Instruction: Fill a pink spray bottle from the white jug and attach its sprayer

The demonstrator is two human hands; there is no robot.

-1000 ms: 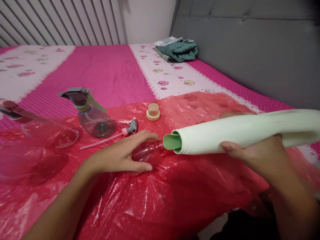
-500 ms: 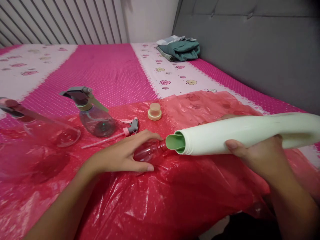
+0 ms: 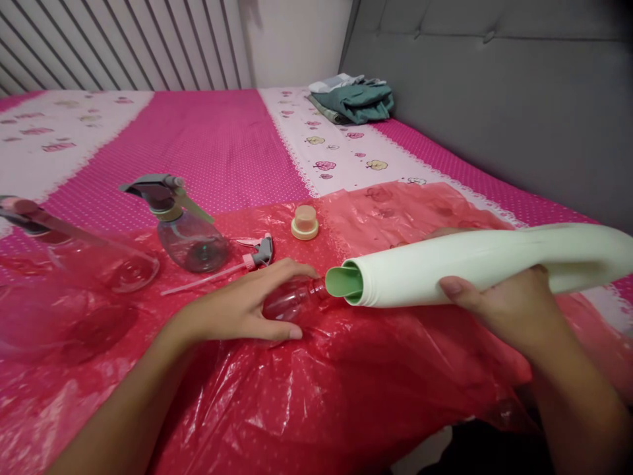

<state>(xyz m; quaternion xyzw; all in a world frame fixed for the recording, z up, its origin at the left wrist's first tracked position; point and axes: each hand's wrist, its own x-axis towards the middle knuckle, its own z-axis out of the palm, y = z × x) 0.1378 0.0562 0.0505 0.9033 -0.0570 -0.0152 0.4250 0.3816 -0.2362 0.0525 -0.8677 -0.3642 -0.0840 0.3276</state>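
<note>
- Bottle (image 3: 289, 303) is grasped on the red plastic (image 3: 316, 396) by the left hand (image 3: 237, 303).
- Jug (image 3: 420, 270) is gripped by the right hand (image 3: 509, 303), its spout (image 3: 343, 282) held at the bottle's neck.
- Cap (image 3: 304, 225) is set beyond the bottle.

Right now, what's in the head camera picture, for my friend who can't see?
A person's right hand holds a pale green jug sideways, its green spout by the neck of a clear bottle in the left hand. Nearby on a red plastic sheet are a grey-topped spray bottle, loose spray top and pale cap; folded cloths sit farther back.
</note>
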